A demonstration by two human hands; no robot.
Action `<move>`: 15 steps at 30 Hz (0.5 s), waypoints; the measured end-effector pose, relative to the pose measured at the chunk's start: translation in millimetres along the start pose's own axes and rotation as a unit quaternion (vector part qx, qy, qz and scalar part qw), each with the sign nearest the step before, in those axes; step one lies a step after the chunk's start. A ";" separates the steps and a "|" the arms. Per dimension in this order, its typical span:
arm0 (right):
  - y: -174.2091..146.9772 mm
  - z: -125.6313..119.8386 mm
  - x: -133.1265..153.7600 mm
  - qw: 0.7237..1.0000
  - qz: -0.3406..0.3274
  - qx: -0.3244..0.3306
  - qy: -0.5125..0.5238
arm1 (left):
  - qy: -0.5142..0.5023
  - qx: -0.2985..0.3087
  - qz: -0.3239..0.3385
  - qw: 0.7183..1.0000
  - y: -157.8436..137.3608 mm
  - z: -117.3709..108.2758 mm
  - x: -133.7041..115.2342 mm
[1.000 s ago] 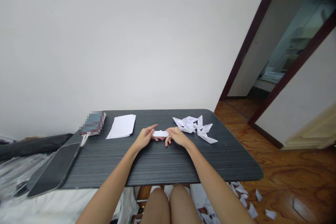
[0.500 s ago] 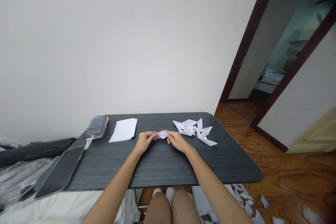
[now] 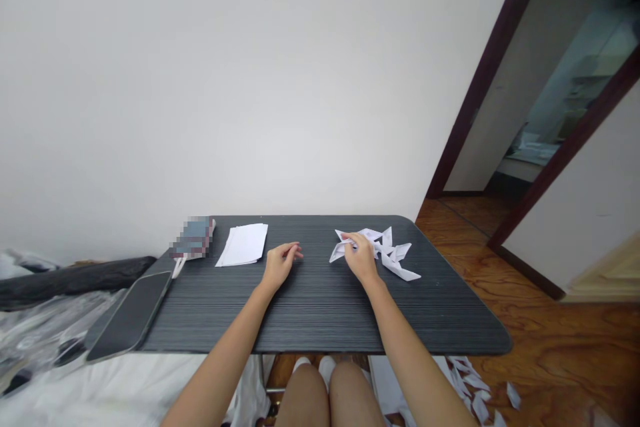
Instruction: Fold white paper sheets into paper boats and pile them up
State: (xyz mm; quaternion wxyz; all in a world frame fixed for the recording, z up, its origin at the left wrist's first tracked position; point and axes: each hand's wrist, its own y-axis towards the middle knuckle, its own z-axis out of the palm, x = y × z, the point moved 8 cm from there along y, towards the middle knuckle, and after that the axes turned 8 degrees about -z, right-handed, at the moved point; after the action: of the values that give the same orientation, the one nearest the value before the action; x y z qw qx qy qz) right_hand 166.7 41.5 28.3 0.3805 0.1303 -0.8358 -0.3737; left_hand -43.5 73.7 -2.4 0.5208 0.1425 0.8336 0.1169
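My right hand [image 3: 361, 259] is at the left side of a small heap of folded white paper boats [image 3: 399, 267] on the dark table. Its fingers are closed on one folded paper boat [image 3: 338, 253], part of which they cover. Nothing shows in my left hand [image 3: 281, 265], which hovers over or rests on the middle of the table with its fingers loosely bent and slightly apart. To the left of that hand lies a stack of white paper sheets [image 3: 243, 245].
The dark table [image 3: 320, 320] stands against a white wall. A phone-like dark slab [image 3: 131, 315] lies on its left edge, near a blurred-out packet [image 3: 194, 237]. Several folded papers [image 3: 475, 383] are scattered on the wooden floor at lower right. A doorway opens at right.
My right hand has moved right with the folded paper, from the table's middle to the heap. My left hand has let go of that paper and stayed near its place. The view has shifted slightly.
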 end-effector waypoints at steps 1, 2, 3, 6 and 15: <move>0.3 -5.6 0.1 0.999 0.001 -0.014 -0.032 | 0.019 -0.015 0.012 1.000 -0.5 -2.8 -2.5; 0.1 -10.4 0.4 0.998 0.006 -0.029 -0.061 | 0.042 -0.030 0.027 0.998 -1.2 -5.9 -5.5; -0.5 -14.0 1.6 0.995 0.010 -0.044 -0.086 | 0.067 -0.046 0.044 0.996 -2.0 -9.3 -8.7; -2.7 -10.6 13.4 0.991 -0.014 -0.040 -0.124 | 0.157 -0.103 0.079 0.979 -3.8 -23.1 -15.0; -24.9 45.2 31.5 0.959 -0.112 0.218 -0.141 | 0.451 -0.178 -0.125 0.866 -3.2 -71.6 21.3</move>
State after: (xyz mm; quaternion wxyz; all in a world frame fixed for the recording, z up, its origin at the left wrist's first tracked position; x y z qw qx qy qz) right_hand 110.5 32.3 7.8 0.1773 0.2488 -0.9221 -0.2374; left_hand -117.3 75.0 9.6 0.1147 -0.1259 0.9534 0.2491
